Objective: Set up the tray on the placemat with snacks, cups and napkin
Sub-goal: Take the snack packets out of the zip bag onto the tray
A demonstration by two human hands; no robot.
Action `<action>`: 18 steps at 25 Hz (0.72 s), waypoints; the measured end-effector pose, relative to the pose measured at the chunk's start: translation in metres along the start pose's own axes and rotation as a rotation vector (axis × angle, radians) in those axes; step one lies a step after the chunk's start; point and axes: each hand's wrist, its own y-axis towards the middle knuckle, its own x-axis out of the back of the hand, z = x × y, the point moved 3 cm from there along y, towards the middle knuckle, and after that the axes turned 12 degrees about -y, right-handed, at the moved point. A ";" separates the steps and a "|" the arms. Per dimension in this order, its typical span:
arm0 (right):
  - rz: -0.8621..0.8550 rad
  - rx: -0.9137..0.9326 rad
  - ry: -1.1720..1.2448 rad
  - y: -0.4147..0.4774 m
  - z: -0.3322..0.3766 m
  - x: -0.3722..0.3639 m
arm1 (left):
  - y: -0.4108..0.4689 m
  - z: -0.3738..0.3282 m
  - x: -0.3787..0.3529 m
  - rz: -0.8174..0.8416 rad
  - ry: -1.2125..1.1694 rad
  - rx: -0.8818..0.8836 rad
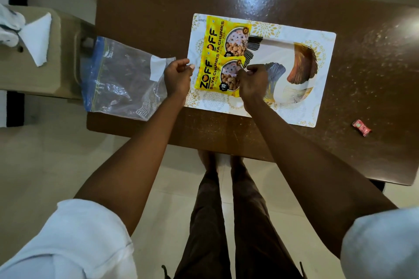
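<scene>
Two yellow soya chunks snack packets (217, 56), joined in a strip, lie over the left part of a white tray with a gold and dark feather pattern (292, 68). The tray rests on a white placemat with gold flower prints (326, 97). My left hand (178, 77) pinches the left edge of the near packet. Its right edge is pinched by my right hand (251, 79), which hides part of the packet. No cups show, and whether the white paper at the far left is the napkin cannot be told.
The brown table (145, 7) carries a clear zip bag with a blue seal (122, 79) overhanging its left edge. A small red candy (361, 127) lies right of the placemat. A beige stand with crumpled white paper (34, 38) sits at the far left.
</scene>
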 end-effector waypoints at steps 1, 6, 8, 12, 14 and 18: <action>-0.023 0.019 0.021 -0.001 0.004 0.001 | -0.002 0.000 0.008 -0.016 -0.025 0.009; -0.043 0.175 0.076 -0.024 0.044 -0.006 | -0.018 -0.011 0.028 -0.015 -0.157 0.035; -0.019 0.230 0.075 -0.041 0.067 -0.016 | -0.028 -0.019 0.036 -0.034 -0.210 0.009; 0.101 0.360 0.061 -0.079 0.124 -0.046 | -0.040 -0.030 0.085 -0.199 -0.347 -0.025; 0.174 0.419 0.026 -0.090 0.153 -0.068 | -0.036 -0.030 0.119 -0.285 -0.423 0.011; 0.367 0.580 -0.161 -0.110 0.194 -0.130 | -0.015 -0.007 0.200 -0.519 -0.567 0.185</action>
